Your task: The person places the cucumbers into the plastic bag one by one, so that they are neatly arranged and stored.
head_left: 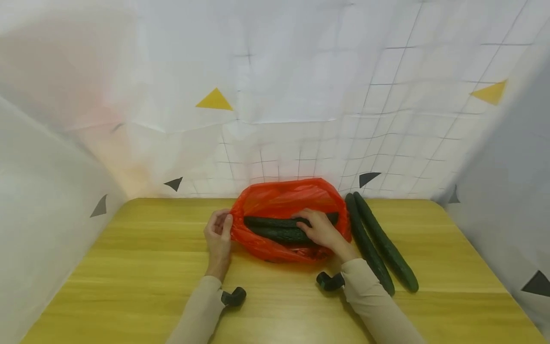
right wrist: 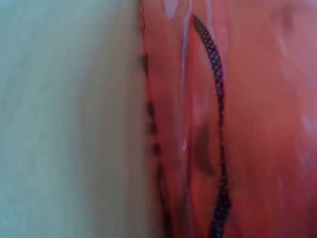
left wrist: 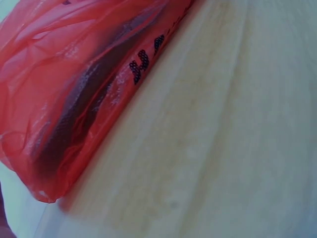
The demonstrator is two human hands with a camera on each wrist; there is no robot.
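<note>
A red plastic bag [head_left: 275, 191] lies on the table with its mouth spread wide toward the head camera. My left hand [head_left: 219, 236] pinches the left edge of that mouth between thumb and fingers. Inside lie two dark green cucumbers, a rear cucumber [head_left: 268, 222] and a front cucumber [head_left: 279, 234], side by side across the bag. My right hand [head_left: 320, 229] reaches in over the right side, its fingers curled on the rear cucumber. In the left wrist view, a dark long shape shows through the printed bag [left wrist: 29, 84]. Printed red plastic [right wrist: 267, 124] fills the right wrist view's right side.
Two more cucumbers, a left one [head_left: 367, 241] and a right one [head_left: 386, 246], lie close together to the right of the bag, near my right forearm. Behind the wooden table [head_left: 150, 258] stands a white sheet wall [head_left: 283, 86] with dark and yellow triangles.
</note>
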